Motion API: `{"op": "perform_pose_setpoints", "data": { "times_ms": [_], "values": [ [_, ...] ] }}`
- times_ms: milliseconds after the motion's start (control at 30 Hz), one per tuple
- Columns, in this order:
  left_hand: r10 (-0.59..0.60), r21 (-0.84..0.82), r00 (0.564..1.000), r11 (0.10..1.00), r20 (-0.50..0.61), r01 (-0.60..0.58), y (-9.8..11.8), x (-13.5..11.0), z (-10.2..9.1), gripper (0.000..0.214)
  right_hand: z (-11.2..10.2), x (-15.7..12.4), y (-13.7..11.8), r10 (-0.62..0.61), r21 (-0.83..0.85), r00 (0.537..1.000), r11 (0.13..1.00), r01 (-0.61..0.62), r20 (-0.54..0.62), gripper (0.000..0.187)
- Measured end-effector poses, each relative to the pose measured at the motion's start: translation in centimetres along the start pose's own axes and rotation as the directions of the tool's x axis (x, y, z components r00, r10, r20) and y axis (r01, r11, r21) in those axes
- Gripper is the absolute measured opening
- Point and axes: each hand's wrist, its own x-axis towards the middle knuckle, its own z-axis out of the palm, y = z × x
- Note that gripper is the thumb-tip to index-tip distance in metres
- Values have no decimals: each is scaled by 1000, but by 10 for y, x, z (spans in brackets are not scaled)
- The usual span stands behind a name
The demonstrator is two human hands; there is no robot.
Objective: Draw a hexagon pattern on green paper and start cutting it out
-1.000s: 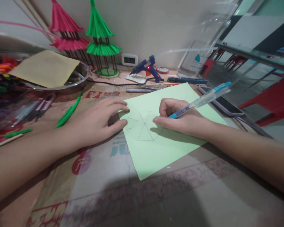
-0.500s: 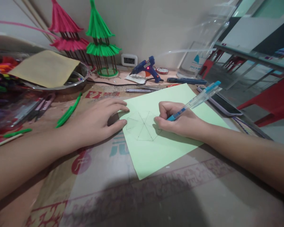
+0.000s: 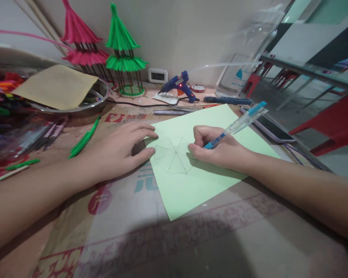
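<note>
A pale green sheet of paper (image 3: 197, 197) lies at a slant on the cardboard, with thin lines drawn on it that cross at one point inside a many-sided outline. My right hand (image 3: 217, 148) rests on the sheet, fingers closed round a clear pen with blue parts (image 3: 234, 124). The pen's tip is hidden behind my fingers, at the right side of the drawing. My left hand (image 3: 127, 144) lies flat with fingers stretched out, its fingertips at the paper's left edge, and holds nothing.
Behind the paper stand a blue glue gun (image 3: 176, 85), a small white clock (image 3: 158, 75) and green (image 3: 126, 61) and pink (image 3: 81, 42) pipe-cleaner towers. A metal bowl (image 3: 103, 96) bears a tan sheet at the left. At the right lies a phone (image 3: 272, 127); a clear bottle (image 3: 234, 73) stands farther back.
The pen and my right hand have shifted very slightly left. My left hand stays in place at the paper's edge, and the whole view has moved a little.
</note>
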Motion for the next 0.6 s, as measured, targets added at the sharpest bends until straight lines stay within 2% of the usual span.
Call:
{"op": "perform_pose_setpoints", "data": {
  "times_ms": [433, 600],
  "values": [
    [-7, -7, 1000, 1000, 5, 7, -1, 0, 0, 49, 0, -1, -1, -3, 14, 1000, 1000, 3, -2, 28],
    [6, -8, 1000, 1000, 0, -6, -1, 0, 0, 49, -6, 4, 0, 13, 14, 996, 1000, -11, -85, 28]
  ]
}}
